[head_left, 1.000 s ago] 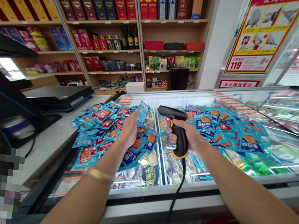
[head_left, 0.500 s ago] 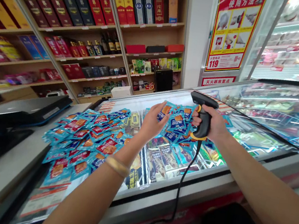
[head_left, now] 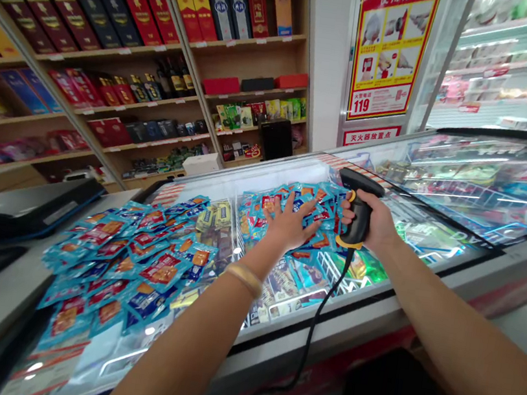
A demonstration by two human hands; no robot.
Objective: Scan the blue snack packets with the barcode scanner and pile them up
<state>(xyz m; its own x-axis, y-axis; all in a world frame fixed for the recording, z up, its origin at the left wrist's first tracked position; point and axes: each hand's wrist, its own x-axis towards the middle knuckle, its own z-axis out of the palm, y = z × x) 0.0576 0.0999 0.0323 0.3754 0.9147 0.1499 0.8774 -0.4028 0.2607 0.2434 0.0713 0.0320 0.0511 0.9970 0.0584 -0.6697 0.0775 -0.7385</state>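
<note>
My left hand is spread over a pile of small blue snack packets, its fingers apart and reaching onto them. Whether the palm presses on the packets cannot be made out. My right hand grips a black and yellow barcode scanner by its handle, just right of that pile. A black cable runs down from the scanner. To the left lies a larger heap of blue snack packets with red or dark blue labels. Both heaps rest on the glass top of a chest freezer.
Shelves with boxed goods and bottles stand behind the freezer. On the left is a counter with a dark device. A red and yellow poster hangs beyond, with stocked shelves at the right.
My left hand has opened from a bent grasp near a packet and now spreads over the right pile. The view has shifted rightward. My right hand still holds the scanner.
</note>
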